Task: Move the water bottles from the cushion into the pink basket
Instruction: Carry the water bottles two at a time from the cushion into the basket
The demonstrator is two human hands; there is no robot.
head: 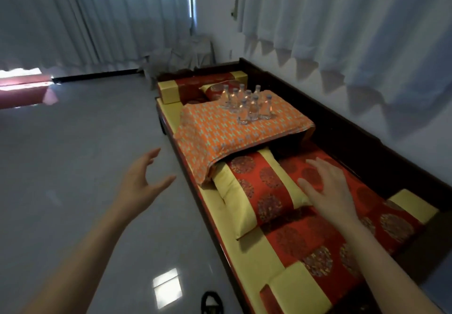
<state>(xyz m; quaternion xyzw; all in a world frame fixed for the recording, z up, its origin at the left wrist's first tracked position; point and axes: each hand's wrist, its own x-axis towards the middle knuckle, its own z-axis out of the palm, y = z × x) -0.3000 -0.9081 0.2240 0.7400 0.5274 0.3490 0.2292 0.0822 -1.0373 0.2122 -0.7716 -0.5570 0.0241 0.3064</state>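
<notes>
Several small clear water bottles point(245, 103) stand upright in a cluster on an orange patterned cloth point(234, 132) that covers a raised cushion on a long bench. My left hand point(144, 181) is open, held over the floor to the left of the bench. Above a red and yellow pillow point(256, 191) hovers my right hand point(327, 191), fingers spread and empty. Both hands are well short of the bottles. No pink basket is in view.
The dark wooden bench point(362, 132) runs along the right wall under white curtains point(354, 32). A red and yellow bolster point(193, 87) lies at its far end. Glossy grey floor point(73, 154) spreads to the left. A dark object point(210, 301) lies on the floor near me.
</notes>
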